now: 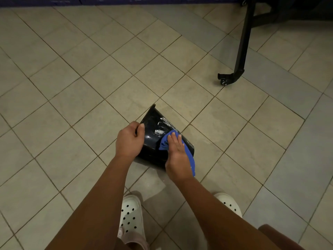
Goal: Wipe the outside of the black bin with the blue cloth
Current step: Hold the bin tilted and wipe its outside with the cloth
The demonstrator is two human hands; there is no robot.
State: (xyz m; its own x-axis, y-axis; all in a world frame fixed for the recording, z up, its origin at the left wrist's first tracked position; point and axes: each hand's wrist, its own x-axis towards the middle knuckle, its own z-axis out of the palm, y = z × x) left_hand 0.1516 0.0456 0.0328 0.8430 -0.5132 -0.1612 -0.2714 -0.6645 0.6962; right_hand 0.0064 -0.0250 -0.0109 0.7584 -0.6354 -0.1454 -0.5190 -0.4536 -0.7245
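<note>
Cleaning mid-stroke on a beige tiled floor (90,87): a glossy black plastic bin (151,129) lies tipped over just ahead of your white perforated clogs (130,213). Your left hand (129,139) steadies it, fingers and thumb curled round its edge. Your right hand (177,154) presses a soft blue cloth (189,154) flat against the bin's upturned side, fingers (173,138) straight and close together. White soapy smears (162,126) show just beyond the cloth, so the wiping step looks partly done. The next move likely calls for a firm push up through those smears, then a turn of the bin to reach the unwiped sides.
</note>
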